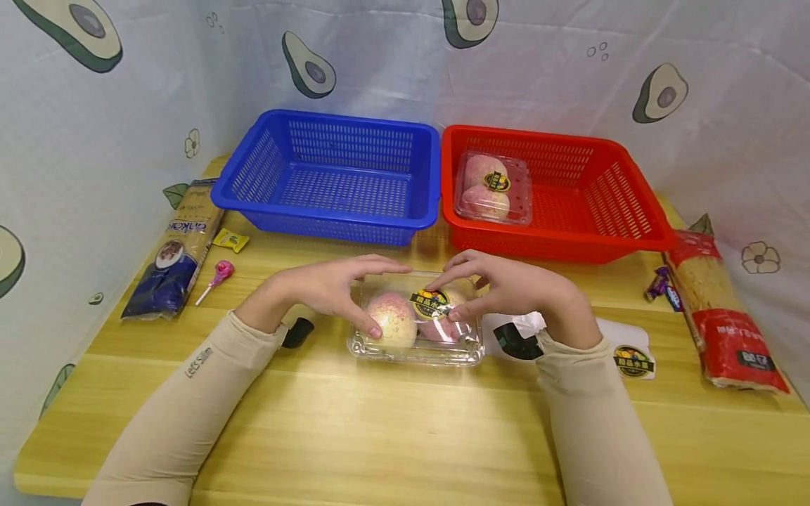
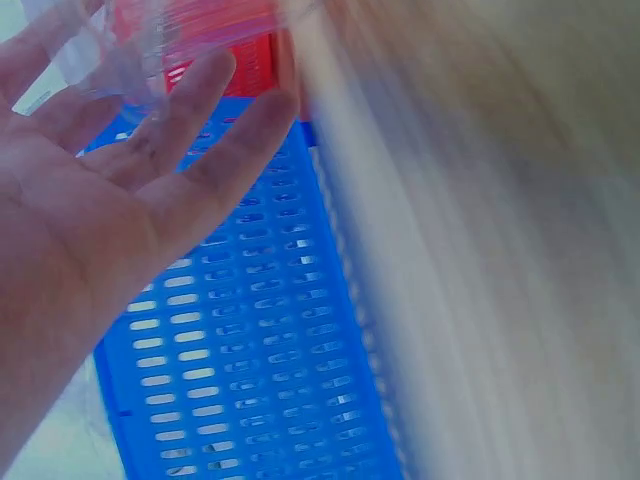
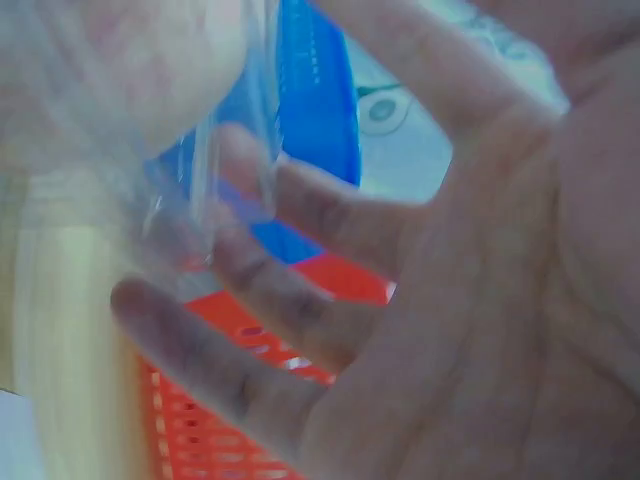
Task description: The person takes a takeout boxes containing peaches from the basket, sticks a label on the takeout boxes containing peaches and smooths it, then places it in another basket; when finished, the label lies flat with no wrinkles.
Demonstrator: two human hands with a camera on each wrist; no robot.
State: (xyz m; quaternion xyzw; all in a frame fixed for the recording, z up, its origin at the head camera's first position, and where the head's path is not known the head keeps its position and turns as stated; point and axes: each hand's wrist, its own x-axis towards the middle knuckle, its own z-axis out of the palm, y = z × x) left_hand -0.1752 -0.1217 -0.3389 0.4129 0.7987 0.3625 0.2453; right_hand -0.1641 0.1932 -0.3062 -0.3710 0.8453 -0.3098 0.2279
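Note:
A clear plastic fruit box (image 1: 414,355) holds two round pink-and-cream fruits (image 1: 391,320) that look like peaches. A black-and-yellow sticker (image 1: 429,302) lies across its lid. My left hand (image 1: 325,287) holds the box at its left side, thumb over the lid and fingers toward the back edge. From the right, my right hand (image 1: 515,284) reaches over the lid; its index finger and thumb touch the sticker's edges. Its other fingers (image 3: 290,290) spread beside the box in the right wrist view.
A blue basket (image 1: 329,223) and a red basket (image 1: 557,242) stand behind; the red one contains another stickered fruit box (image 1: 496,211). White sticker backing (image 1: 601,337) lies right. Noodle packs (image 1: 171,256), a lollipop (image 1: 223,270), a yellow candy (image 1: 230,239) and purple wrapped sweets (image 1: 659,284) lie along the sides.

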